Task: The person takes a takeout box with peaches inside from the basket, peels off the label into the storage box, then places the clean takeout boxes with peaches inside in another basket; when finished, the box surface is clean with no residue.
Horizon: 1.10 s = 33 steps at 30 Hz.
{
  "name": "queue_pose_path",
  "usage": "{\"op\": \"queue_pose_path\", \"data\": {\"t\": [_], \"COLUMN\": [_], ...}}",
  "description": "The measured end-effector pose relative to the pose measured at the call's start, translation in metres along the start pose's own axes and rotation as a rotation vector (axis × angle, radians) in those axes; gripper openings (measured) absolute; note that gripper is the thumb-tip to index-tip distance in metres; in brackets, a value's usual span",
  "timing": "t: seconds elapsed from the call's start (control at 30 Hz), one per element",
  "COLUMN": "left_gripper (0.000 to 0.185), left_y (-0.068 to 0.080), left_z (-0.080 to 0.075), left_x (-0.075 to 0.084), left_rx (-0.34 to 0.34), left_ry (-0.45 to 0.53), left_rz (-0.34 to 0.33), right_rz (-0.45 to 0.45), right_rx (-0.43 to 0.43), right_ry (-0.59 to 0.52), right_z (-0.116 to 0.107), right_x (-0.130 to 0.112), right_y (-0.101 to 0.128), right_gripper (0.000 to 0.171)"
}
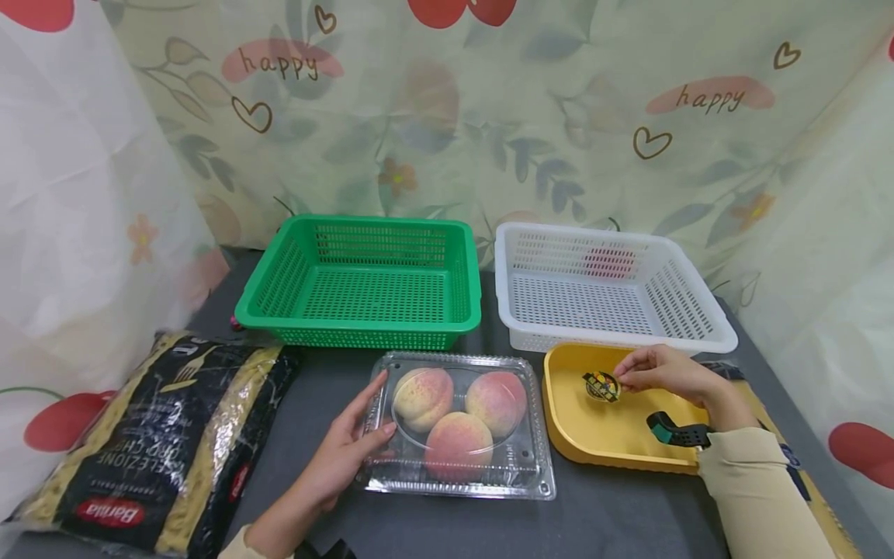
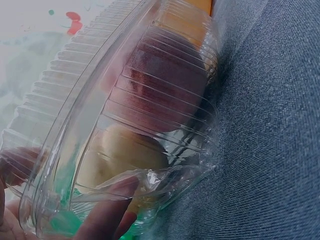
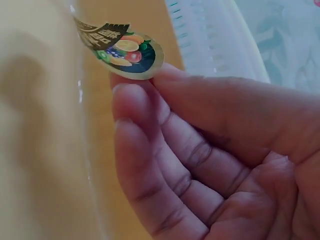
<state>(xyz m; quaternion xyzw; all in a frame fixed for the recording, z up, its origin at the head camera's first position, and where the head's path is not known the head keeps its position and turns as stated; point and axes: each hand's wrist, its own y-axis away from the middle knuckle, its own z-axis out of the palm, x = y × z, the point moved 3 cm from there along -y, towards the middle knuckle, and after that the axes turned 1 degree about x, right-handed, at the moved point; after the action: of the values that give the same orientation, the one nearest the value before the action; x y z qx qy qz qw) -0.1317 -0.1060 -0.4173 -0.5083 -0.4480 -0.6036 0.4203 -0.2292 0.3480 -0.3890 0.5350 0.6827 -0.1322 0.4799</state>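
Note:
A clear plastic clamshell box (image 1: 489, 487) with three peaches (image 1: 457, 446) lies on the dark table. My left hand (image 1: 342, 446) grips its left edge, with the thumb on one side of the rim and fingers on the other; the left wrist view shows the ribbed plastic wall (image 2: 165, 75) close up. Over the yellow tray (image 1: 632, 450), my right hand (image 1: 663, 376) pinches a small round sticker (image 1: 601, 387) by its edge between thumb and index finger. In the right wrist view the sticker (image 3: 132, 55) shows printed fruit and a dark, curled banner.
Behind stand a green basket (image 1: 377, 322) and a white basket (image 1: 615, 330), side by side. A black and gold pasta bag (image 1: 150, 435) lies at the left. Another package (image 1: 803, 481) is partly hidden beneath my right forearm. Printed curtains (image 1: 447, 116) surround the table.

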Motion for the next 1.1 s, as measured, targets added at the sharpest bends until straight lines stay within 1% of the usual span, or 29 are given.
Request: {"op": "queue_pose_path", "data": {"t": [0.17, 0.43, 0.7, 0.97, 1.1], "left_gripper": [0.069, 0.069, 0.07, 0.068, 0.068], "left_y": [-0.0001, 0.0001, 0.0004, 0.0002, 0.0004], "left_z": [0.0001, -0.0001, -0.0002, 0.0001, -0.0001], "left_x": [0.0, -0.0005, 0.0, 0.0011, 0.0009], "left_rx": [0.006, 0.015, 0.018, 0.016, 0.016], "left_ry": [-0.002, -0.004, -0.007, -0.016, -0.019], "left_rz": [-0.006, 0.0, 0.0, 0.004, 0.002], "right_rz": [0.018, 0.035, 0.03, 0.037, 0.033], "right_rx": [-0.014, -0.056, -0.09, -0.092, -0.085], "right_ry": [0.029, -0.025, -0.036, 0.015, 0.014], "right_z": [0.0037, 0.0075, 0.0089, 0.0072, 0.0058], "right_x": [0.0016, 0.0031, 0.0032, 0.0032, 0.0022], "right_y": [-0.0021, -0.0039, -0.0044, -0.0023, 0.0003], "right_gripper": [0.032, 0.028, 0.028, 0.027, 0.03]}}
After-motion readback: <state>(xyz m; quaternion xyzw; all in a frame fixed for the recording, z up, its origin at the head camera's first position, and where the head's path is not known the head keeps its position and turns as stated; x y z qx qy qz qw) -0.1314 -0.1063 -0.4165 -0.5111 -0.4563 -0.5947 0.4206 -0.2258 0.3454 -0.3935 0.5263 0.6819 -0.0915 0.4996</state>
